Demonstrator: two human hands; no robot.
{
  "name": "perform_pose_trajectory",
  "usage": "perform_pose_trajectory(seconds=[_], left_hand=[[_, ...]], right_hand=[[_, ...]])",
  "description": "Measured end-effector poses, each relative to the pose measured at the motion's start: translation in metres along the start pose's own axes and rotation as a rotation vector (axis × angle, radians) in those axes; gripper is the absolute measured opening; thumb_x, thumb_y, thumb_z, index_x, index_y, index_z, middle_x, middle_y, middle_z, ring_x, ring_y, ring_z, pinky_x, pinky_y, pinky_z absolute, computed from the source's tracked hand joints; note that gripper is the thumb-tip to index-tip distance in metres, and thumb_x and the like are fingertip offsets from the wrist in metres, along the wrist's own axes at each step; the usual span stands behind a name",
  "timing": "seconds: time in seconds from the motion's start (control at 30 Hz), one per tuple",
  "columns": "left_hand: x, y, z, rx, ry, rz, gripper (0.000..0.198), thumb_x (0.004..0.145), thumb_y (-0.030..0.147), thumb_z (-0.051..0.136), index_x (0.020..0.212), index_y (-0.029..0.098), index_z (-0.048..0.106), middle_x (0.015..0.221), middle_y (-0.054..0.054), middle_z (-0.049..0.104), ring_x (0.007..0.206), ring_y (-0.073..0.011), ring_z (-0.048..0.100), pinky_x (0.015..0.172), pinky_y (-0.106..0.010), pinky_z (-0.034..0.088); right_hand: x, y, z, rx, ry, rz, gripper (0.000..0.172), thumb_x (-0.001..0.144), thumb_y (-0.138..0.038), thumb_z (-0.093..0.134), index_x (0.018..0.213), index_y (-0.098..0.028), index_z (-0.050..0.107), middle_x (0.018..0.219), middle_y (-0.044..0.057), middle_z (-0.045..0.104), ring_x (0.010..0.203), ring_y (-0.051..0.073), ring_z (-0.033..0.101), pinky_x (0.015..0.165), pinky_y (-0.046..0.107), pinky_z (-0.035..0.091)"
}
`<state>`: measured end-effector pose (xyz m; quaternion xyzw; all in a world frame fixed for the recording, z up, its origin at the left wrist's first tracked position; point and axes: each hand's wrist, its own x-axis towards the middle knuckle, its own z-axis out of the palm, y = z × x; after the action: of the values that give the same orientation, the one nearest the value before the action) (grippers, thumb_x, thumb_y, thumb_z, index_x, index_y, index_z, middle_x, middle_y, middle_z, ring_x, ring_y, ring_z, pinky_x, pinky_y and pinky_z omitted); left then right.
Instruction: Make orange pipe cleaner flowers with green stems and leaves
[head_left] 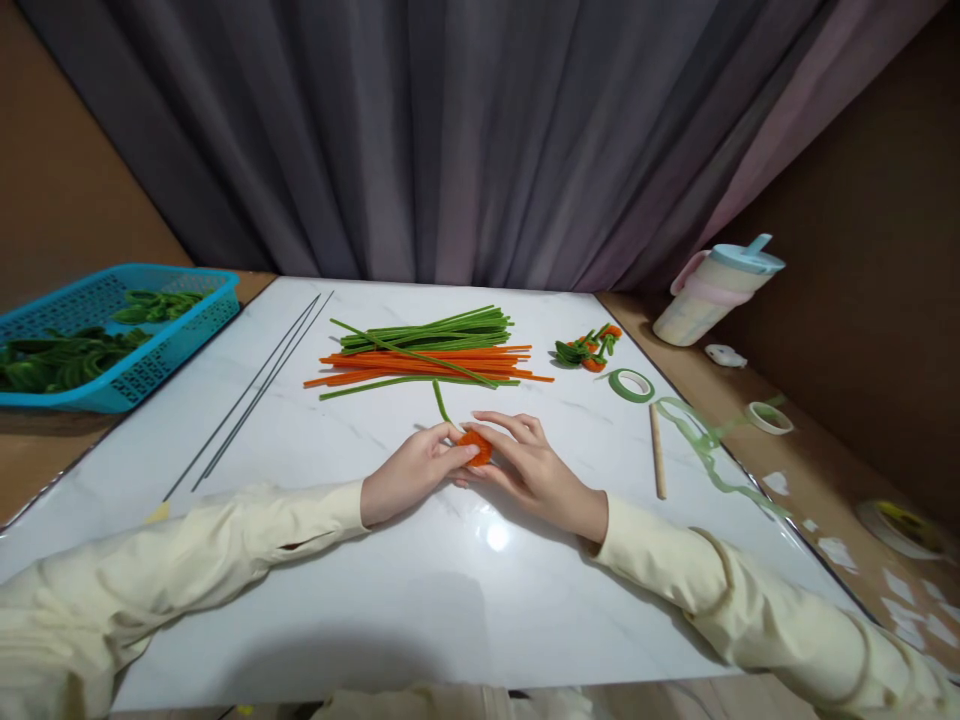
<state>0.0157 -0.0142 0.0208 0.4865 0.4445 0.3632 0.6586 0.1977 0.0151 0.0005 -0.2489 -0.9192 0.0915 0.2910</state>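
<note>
An orange pipe-cleaner flower (pixel 477 449) with a green pipe-cleaner stem (pixel 441 402) sits between my two hands, just above the white tabletop. My left hand (pixel 418 468) pinches it, the thumb lying across the orange part. Around its other side curl the fingers of my right hand (pixel 531 462), touching it from the right and above. Beyond the hands lie a bundle of green pipe cleaners (pixel 457 328) and a bundle of orange pipe cleaners (pixel 420 362). Small finished-looking orange and green flowers (pixel 589 350) are heaped to the right.
At the left stands a blue basket (pixel 169 350) of green looped pieces. Dark thin rods (pixel 259 390) lie beside it. On the right are green tape (pixel 631 386), a wooden stick (pixel 658 452), a loose green strip (pixel 705 440), a tumbler (pixel 709 300) and paper scraps (pixel 836 552).
</note>
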Motion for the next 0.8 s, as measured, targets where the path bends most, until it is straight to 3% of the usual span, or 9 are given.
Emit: perform_pose_trajectory(seconds=[0.33,0.5,0.67,0.8], left_hand=[[0.000,-0.008,-0.003,0.075,-0.022,-0.010,0.027,0.079,0.040,0.057,0.074,0.017,0.043,0.065,0.002,0.061,0.063,-0.0120,0.057,0.061,-0.023,0.039],[-0.001,-0.006,-0.002,0.089,-0.009,0.000,0.029,0.078,0.041,0.058,0.073,0.016,0.044,0.063,0.003,0.060,0.059,-0.0105,0.057,0.057,-0.021,0.038],[-0.001,-0.005,-0.002,-0.036,-0.038,-0.013,0.032,0.075,0.042,0.063,0.079,0.016,0.046,0.071,-0.003,0.068,0.070,-0.0174,0.067,0.070,-0.030,0.047],[0.000,-0.005,-0.004,-0.057,-0.074,-0.015,0.033,0.076,0.042,0.064,0.083,0.016,0.045,0.074,-0.007,0.070,0.063,-0.0199,0.068,0.068,-0.034,0.049]], right_hand=[[-0.001,0.003,0.005,0.132,0.062,-0.018,0.030,0.087,-0.027,0.056,0.112,-0.021,0.039,0.107,0.011,0.065,0.116,0.023,0.052,0.089,0.041,0.037],[0.001,0.003,0.000,0.144,0.060,-0.020,0.037,0.083,-0.034,0.061,0.112,-0.020,0.042,0.112,0.013,0.063,0.116,0.024,0.051,0.090,0.042,0.037],[0.005,0.006,-0.014,0.249,0.003,0.036,0.019,0.091,-0.031,0.048,0.106,-0.022,0.055,0.107,0.009,0.065,0.119,0.024,0.047,0.095,0.044,0.035],[0.008,0.011,-0.017,0.382,0.035,0.114,0.020,0.091,-0.035,0.047,0.095,-0.022,0.062,0.094,0.007,0.065,0.106,0.022,0.052,0.093,0.044,0.039]])
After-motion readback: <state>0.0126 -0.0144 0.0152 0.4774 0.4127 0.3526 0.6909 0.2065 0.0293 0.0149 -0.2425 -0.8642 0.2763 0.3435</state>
